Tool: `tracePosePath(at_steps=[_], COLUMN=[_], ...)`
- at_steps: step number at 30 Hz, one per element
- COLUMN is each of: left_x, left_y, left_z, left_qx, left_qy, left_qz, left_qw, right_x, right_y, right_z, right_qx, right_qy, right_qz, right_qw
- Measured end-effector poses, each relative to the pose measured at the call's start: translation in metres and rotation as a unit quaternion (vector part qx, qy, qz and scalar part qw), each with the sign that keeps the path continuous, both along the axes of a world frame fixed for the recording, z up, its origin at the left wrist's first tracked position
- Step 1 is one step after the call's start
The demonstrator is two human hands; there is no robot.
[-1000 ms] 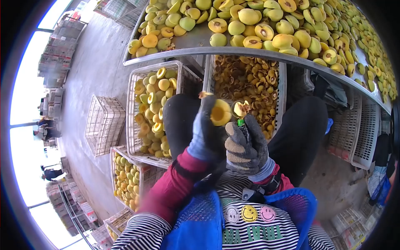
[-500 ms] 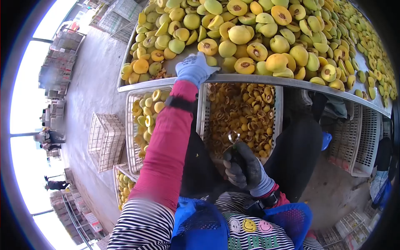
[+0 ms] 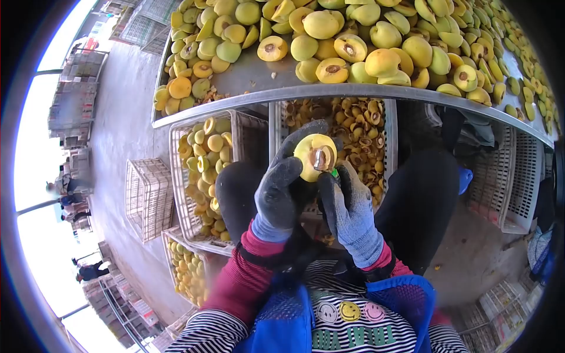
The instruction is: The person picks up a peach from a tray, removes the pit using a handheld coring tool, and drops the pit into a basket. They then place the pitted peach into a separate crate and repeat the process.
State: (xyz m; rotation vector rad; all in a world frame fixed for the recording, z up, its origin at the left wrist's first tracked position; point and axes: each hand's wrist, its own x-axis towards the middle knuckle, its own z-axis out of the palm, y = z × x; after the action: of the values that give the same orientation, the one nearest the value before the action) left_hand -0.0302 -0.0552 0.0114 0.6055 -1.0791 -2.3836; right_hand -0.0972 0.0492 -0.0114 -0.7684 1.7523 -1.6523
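My left hand (image 3: 276,194), in a grey-coated glove, is closed around a yellow peach half (image 3: 309,148), its cut face turned towards my right side. In my right hand (image 3: 352,209), also gloved, is a pitting spoon (image 3: 322,157) with a curved metal loop and a bit of green at its handle. The loop lies against the brown middle of the cut face. Most of the handle is hidden by my fingers. Below both hands stands a crate (image 3: 391,141) of small brownish-yellow fruit pieces and pits.
A metal-edged table (image 3: 247,73) ahead bears heaped peach halves (image 3: 385,62). At my left, a plastic crate (image 3: 179,156) holds more halves, with another crate (image 3: 170,253) lower down. Empty-looking crates stand left (image 3: 147,200) and right (image 3: 518,176). People (image 3: 73,182) are far left.
My left hand has come back from the table to my lap, now with a peach half in it. My right hand has risen, bringing the pitting spoon to the fruit.
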Motion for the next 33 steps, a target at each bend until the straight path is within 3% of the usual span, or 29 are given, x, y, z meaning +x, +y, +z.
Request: tracePosePath(at_steps=[1, 3, 5, 6, 8, 11, 13, 15, 16, 18, 19, 20, 21, 22, 25, 28, 32, 33], left_x=[0.002, 0.006, 0.016, 0.018, 0.013, 0.025, 0.035, 0.038, 0.037, 0.034, 0.033, 0.033, 0.032, 0.03, 0.029, 0.02, 0.029, 0.031], left_y=[0.005, 0.011, 0.008, 0.008, 0.01, 0.014, 0.004, 0.016, 0.019, 0.022, 0.026, 0.031, 0.036, 0.041, 0.049, 0.056, 0.053, 0.053], left_z=[-0.004, -0.009, -0.027, -0.028, -0.007, 0.003, -0.003, -0.007, -0.01, -0.016, -0.015, -0.014, -0.013, -0.013, -0.023, -0.021, -0.023, -0.02], left_qx=[0.022, -0.181, -0.426, -0.428, -0.207, -0.274, -0.182, -0.077, -0.078, -0.25, -0.249, -0.247, -0.243, -0.188, -0.181, -0.136, -0.26, -0.273], left_qy=[0.023, -0.13, -0.205, -0.202, -0.095, -0.172, -0.186, -0.115, -0.115, -0.181, -0.18, -0.154, -0.128, -0.11, -0.051, -0.133, -0.113, -0.179], left_qz=[0.014, 0.051, 0.053, 0.053, 0.057, -0.007, -0.033, 0.073, 0.074, 0.14, 0.141, 0.156, 0.17, 0.18, 0.228, 0.316, 0.236, 0.199], left_qw=[0.999, 0.974, 0.879, 0.879, 0.972, 0.946, 0.965, 0.988, 0.988, 0.941, 0.941, 0.944, 0.946, 0.959, 0.955, 0.929, 0.93, 0.924], right_x=[0.003, 0.01, 0.015, 0.017, 0.016, 0.008, 0.0, -0.005, -0.005, 0.006, 0.015, 0.022, 0.025, 0.025, 0.03, 0.034, 0.035, 0.035], right_y=[0.002, 0.007, 0.01, 0.01, 0.008, 0.01, 0.017, 0.016, 0.013, 0.017, 0.022, 0.024, 0.029, 0.03, 0.03, 0.029, 0.029, 0.029], right_z=[0.003, 0.006, 0.003, 0.0, -0.004, 0.0, 0.004, 0.01, 0.007, 0.011, 0.013, 0.015, 0.021, 0.02, 0.014, 0.009, 0.004, 0.002], right_qx=[-0.001, -0.003, -0.053, -0.055, -0.101, -0.09, -0.078, -0.05, -0.079, -0.062, -0.041, -0.035, 0.014, 0.032, 0.041, 0.016, 0.003, 0.004], right_qy=[-0.029, -0.056, -0.089, -0.086, -0.148, -0.232, -0.246, -0.079, 0.019, 0.021, 0.019, 0.153, 0.104, 0.122, 0.133, 0.125, 0.097, 0.097], right_qz=[-0.008, -0.015, -0.017, -0.018, -0.089, -0.08, -0.045, -0.014, -0.04, -0.035, -0.032, -0.012, 0.009, 0.014, 0.007, -0.014, -0.004, -0.004], right_qw=[1.0, 0.998, 0.994, 0.995, 0.98, 0.965, 0.965, 0.996, 0.996, 0.997, 0.998, 0.988, 0.994, 0.992, 0.99, 0.992, 0.995, 0.995])
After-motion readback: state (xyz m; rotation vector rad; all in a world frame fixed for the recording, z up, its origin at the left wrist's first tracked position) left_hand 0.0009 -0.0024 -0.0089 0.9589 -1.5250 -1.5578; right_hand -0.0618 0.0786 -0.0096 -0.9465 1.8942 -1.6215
